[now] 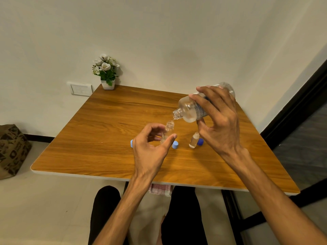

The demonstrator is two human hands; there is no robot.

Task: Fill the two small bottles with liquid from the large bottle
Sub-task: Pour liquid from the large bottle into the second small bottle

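The right hand (219, 121) has its fingers (203, 99) curled over the large bottle (192, 108), thumb underneath, gripping it right of the frame's centre. The bottle is clear plastic with a printed label, tilted so its open threaded neck points down and left; a little clear liquid lies in its lower shoulder, and a thin stream falls from the mouth. Just below, the left hand (150, 147) curls its fingers (155, 127) and thumb round a small bottle (168, 131), holding it at its lower part, upright on the desk (99, 124), its open mouth under the stream. It is clear, with little liquid visible inside. A second small bottle (193, 140) stands uncapped to the right, mostly full of clear liquid. A light blue cap (175, 145) lies between the two small bottles, another light blue cap (131, 143) left of the left hand, and a dark blue cap (200, 142) touches the second bottle.
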